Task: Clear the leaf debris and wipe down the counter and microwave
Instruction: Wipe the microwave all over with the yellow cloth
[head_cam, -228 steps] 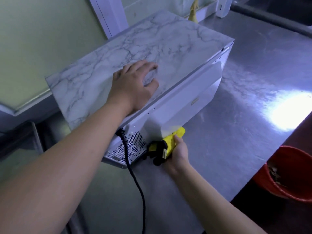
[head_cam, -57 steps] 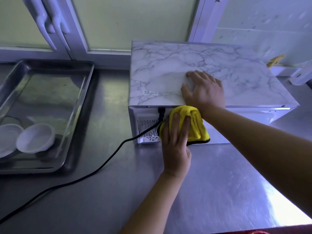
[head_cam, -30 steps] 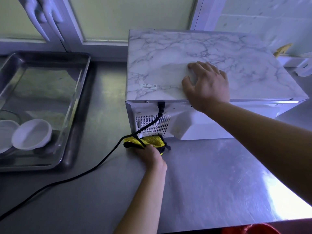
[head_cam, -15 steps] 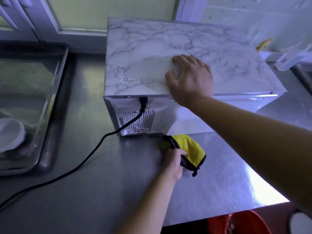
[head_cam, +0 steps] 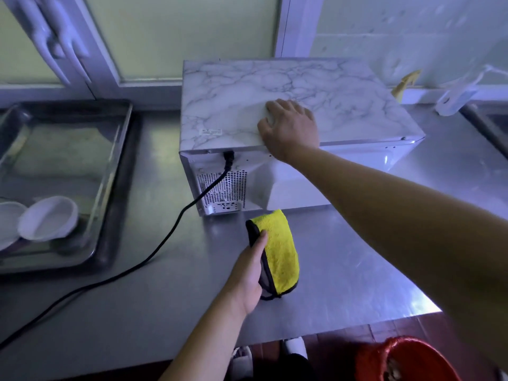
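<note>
The microwave point(head_cam: 343, 100) has a marble-patterned top and stands on the steel counter point(head_cam: 343, 270) with its vented back toward me. My right hand point(head_cam: 291, 130) rests flat on its top near the rear edge, fingers spread. My left hand point(head_cam: 247, 276) grips a folded yellow cloth point(head_cam: 280, 251) with a dark border. The cloth lies against the counter just in front of the microwave's back, with my thumb on top of it.
A black power cord point(head_cam: 154, 251) runs from the microwave's back across the counter to the left. A steel tray point(head_cam: 121, 160) at the left holds white bowls point(head_cam: 49, 218). A red bucket point(head_cam: 404, 358) stands on the floor below the counter's edge. A yellowish scrap point(head_cam: 406, 81) sits behind the microwave.
My left hand has dragged the cloth from beside the cord rightward, then along the counter toward me. My right hand has stayed on the microwave top.
</note>
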Demonstrator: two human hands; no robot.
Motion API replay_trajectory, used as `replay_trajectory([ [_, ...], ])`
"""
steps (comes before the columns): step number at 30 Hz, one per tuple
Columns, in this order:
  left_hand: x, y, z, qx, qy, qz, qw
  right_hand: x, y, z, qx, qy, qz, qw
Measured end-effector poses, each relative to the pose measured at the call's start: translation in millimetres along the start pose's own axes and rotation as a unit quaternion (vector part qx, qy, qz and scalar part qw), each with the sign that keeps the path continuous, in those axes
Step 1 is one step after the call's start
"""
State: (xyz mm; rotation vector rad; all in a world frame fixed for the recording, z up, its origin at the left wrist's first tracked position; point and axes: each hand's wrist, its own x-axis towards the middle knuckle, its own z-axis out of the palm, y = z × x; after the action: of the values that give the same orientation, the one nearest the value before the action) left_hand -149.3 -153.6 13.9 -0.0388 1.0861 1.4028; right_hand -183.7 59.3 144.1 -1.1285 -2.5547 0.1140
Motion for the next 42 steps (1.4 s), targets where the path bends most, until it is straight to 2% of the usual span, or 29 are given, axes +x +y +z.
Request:
replay_trajectory([
  [2, -8.1, 9.4, 0.5, 0.055, 0.016, 0.047, 0.997, -28.2, 0.6, -1.1, 0.031, -0.003, -0.016, 0.999],
  [4, -16.0, 18.1, 6.1, 0.073, 0.026, 0.090, 0.993, -79.3, 2.2, -0.8, 0.151, 0.024, -0.010, 0.988],
  [6, -22.2, 25.3, 13.9, 0.067, 0.023, 0.125, 0.990, -138.5, 9.3, -0.5, 0.292, 0.046, 0.038, 0.954],
  [7, -25.4, 27.8, 18.9, 0.063, 0.015, 0.136, 0.989, -164.1, 15.2, -0.8, 0.373, 0.024, 0.082, 0.924],
  [8, -28.0, 29.1, 24.4, 0.060, 0.004, 0.139, 0.988, -184.1, 22.0, -2.5, 0.461, -0.027, 0.131, 0.877],
  [10, -35.2, 28.0, 40.1, 0.067, -0.041, 0.123, 0.989, -207.5, 38.7, -5.1, 0.604, -0.167, 0.204, 0.752],
  [11, -39.3, 26.6, 50.2, 0.085, -0.082, 0.109, 0.987, -212.9, 48.9, -5.4, 0.636, -0.232, 0.215, 0.703],
  [12, -41.9, 24.4, 60.4, 0.112, -0.128, 0.094, 0.981, -216.2, 60.2, -5.8, 0.651, -0.269, 0.221, 0.674],
  [14, -41.3, 17.9, 79.5, 0.166, -0.197, 0.077, 0.963, -218.8, 84.2, -9.2, 0.671, -0.273, 0.255, 0.641],
  [15, -39.3, 15.4, 88.5, 0.192, -0.206, 0.072, 0.957, -219.7, 96.7, -10.8, 0.681, -0.255, 0.275, 0.629],
  [17, -34.6, 10.4, 106.3, 0.235, -0.176, 0.071, 0.953, -223.8, 122.6, -13.0, 0.692, -0.218, 0.302, 0.619],
  [19, -27.4, 5.4, 118.5, 0.251, -0.109, 0.081, 0.958, -229.3, 147.9, -10.8, 0.696, -0.173, 0.347, 0.604],
  [20, -24.2, 3.8, 121.8, 0.253, -0.074, 0.091, 0.960, -232.6, 158.7, -9.2, 0.687, -0.156, 0.366, 0.609],
  [23, -19.2, 5.3, 123.9, 0.257, -0.001, 0.132, 0.957, -241.8, 194.0, -2.4, 0.638, -0.136, 0.381, 0.655],
  [27, -13.9, 9.8, 120.2, 0.254, 0.076, 0.184, 0.946, -246.7, 243.5, 5.7, 0.614, -0.109, 0.422, 0.658],
  [31, -2.9, 15.8, 119.6, 0.145, 0.173, 0.210, 0.951, -240.3, 281.3, 11.9, 0.594, -0.098, 0.419, 0.679],
  [34, 2.1, 25.2, 121.4, 0.090, 0.237, 0.232, 0.939, -224.8, 300.6, 8.5, 0.597, -0.095, 0.389, 0.695],
  [36, 5.3, 34.7, 124.7, 0.076, 0.257, 0.222, 0.938, -208.5, 310.4, 1.4, 0.600, -0.075, 0.381, 0.699],
  [39, 6.6, 48.6, 140.1, 0.058, 0.248, 0.184, 0.949, -174.5, 317.3, -17.1, 0.596, 0.004, 0.371, 0.712],
  [42, 10.4, 69.1, 151.9, 0.039, 0.278, 0.249, 0.927, -134.2, 311.5, -48.6, 0.570, 0.078, 0.329, 0.749],
])
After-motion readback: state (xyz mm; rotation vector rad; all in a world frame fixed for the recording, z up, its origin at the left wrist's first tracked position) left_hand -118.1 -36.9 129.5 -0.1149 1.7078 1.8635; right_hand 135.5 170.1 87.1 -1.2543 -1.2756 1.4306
